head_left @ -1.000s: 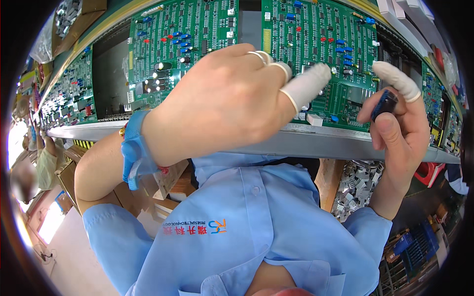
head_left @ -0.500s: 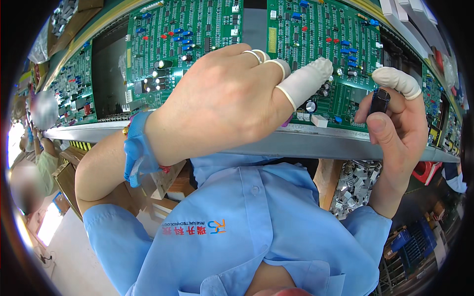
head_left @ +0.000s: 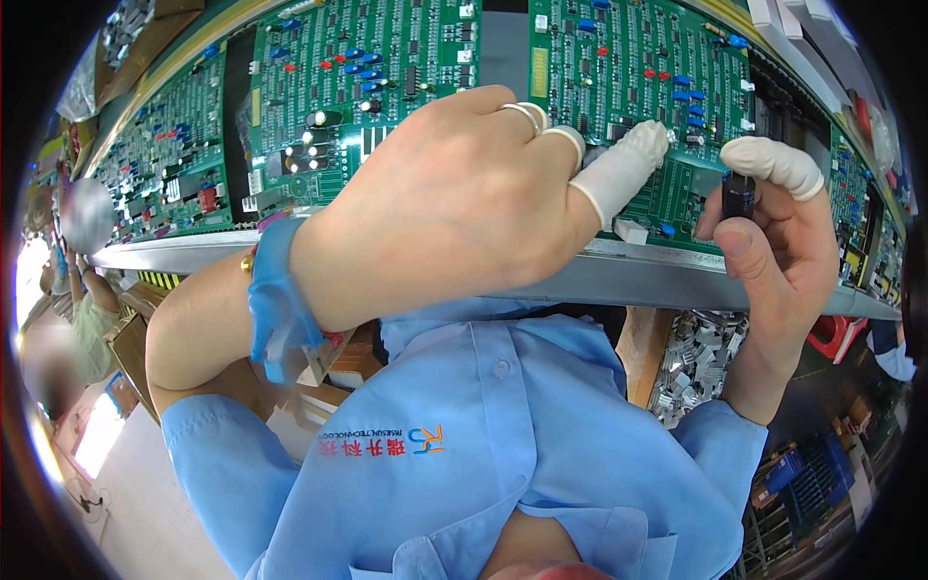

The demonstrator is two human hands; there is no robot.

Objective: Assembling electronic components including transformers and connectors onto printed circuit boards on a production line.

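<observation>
My left hand (head_left: 464, 193) reaches across the front of the right-hand green circuit board (head_left: 628, 77). Its fingers are curled, and a white finger cot (head_left: 623, 174) covers the index finger, whose tip is over the board. The thumb and anything pinched there are hidden beneath the hand. At the board's right front corner, my right hand (head_left: 788, 227) grips a black cylindrical capacitor (head_left: 738, 196) upright between thumb and fingers. Another white cot (head_left: 771, 162) on that index finger bends over the capacitor's top. A blue wrist strap (head_left: 275, 300) circles my left wrist.
A second populated board (head_left: 367, 48) lies left of centre, and a third board (head_left: 174, 145) farther left. A metal rail (head_left: 541, 280) runs along the front. Below it is a box of small silvery parts (head_left: 698, 362). White boxes (head_left: 802, 43) stand at the back right.
My left hand has shifted slightly right, now covering the capacitors on the right-hand board. The far-left board has slid right, toward the middle one. My right hand has tilted the capacitor slightly.
</observation>
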